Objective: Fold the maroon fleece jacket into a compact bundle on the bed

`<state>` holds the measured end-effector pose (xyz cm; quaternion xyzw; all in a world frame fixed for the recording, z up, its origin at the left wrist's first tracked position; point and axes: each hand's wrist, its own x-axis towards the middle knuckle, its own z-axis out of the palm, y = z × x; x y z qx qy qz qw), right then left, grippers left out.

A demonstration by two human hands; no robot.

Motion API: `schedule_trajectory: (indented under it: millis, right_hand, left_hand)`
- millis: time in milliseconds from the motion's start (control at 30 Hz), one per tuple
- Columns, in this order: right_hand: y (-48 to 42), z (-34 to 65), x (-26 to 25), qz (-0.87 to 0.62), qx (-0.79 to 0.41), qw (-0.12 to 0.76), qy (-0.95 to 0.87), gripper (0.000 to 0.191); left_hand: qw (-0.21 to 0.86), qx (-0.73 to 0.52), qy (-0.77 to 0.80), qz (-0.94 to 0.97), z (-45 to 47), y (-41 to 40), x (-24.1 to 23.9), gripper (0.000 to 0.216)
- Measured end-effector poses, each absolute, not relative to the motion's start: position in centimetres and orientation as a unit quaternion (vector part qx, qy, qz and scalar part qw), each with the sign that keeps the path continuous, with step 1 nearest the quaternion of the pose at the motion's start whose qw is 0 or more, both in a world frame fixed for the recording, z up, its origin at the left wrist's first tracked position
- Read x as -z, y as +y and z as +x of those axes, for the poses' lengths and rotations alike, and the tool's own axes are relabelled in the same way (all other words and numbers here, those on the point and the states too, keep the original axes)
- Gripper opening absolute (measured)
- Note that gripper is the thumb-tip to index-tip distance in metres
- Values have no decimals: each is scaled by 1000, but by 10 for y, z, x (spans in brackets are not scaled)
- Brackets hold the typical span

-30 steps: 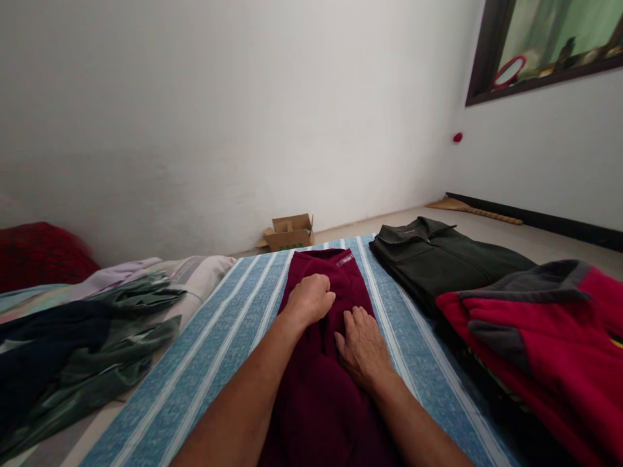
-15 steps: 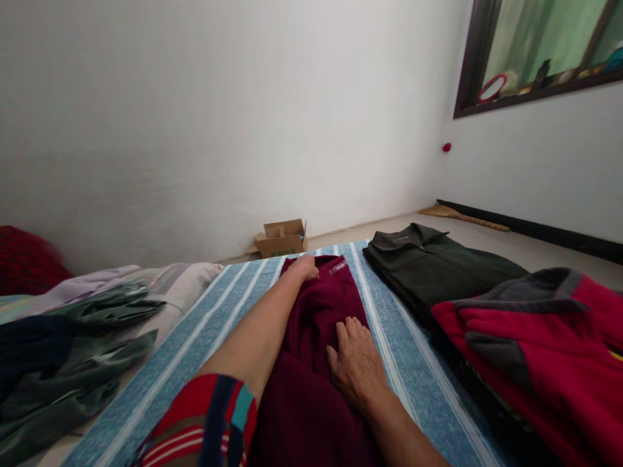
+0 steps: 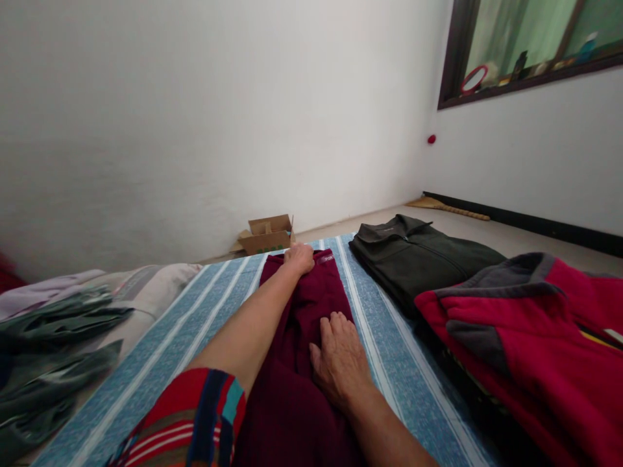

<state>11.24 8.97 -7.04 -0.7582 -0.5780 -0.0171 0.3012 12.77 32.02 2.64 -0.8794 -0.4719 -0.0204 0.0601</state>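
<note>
A pair of maroon trousers (image 3: pixel 292 395) lies lengthwise on a blue-and-white striped cloth (image 3: pixel 195 324), its waistband with a small label at the far end. My left hand (image 3: pixel 299 258) reaches to that waistband, left of the label, its fingers curled over the edge and partly hidden. Flat on the right side of the trousers, nearer to me, rests my right hand (image 3: pixel 339 355), open with its thumb apart. Several creases show in the fabric between the two hands.
On the right lie a folded dark green zip jacket (image 3: pixel 423 250) and a red-and-grey garment (image 3: pixel 530 337). Dark green clothes (image 3: pixel 63 357) and a pale bundle (image 3: pixel 156 285) are at left. Beyond the cloth's far edge stands an open cardboard box (image 3: pixel 267 237) near the wall.
The view has turned slightly right, so everything sits further left. My left hand has shifted a little along the waistband, which lies flatter. My right hand stays flat on the trousers.
</note>
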Motion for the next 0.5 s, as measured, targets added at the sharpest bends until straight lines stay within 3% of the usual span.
schedule_trajectory:
  millis: [500]
  right_hand:
    - [89,115,61,-744,17,297,-598,46]
  left_hand:
    - [78,26,-502,-861,134,314,4,30]
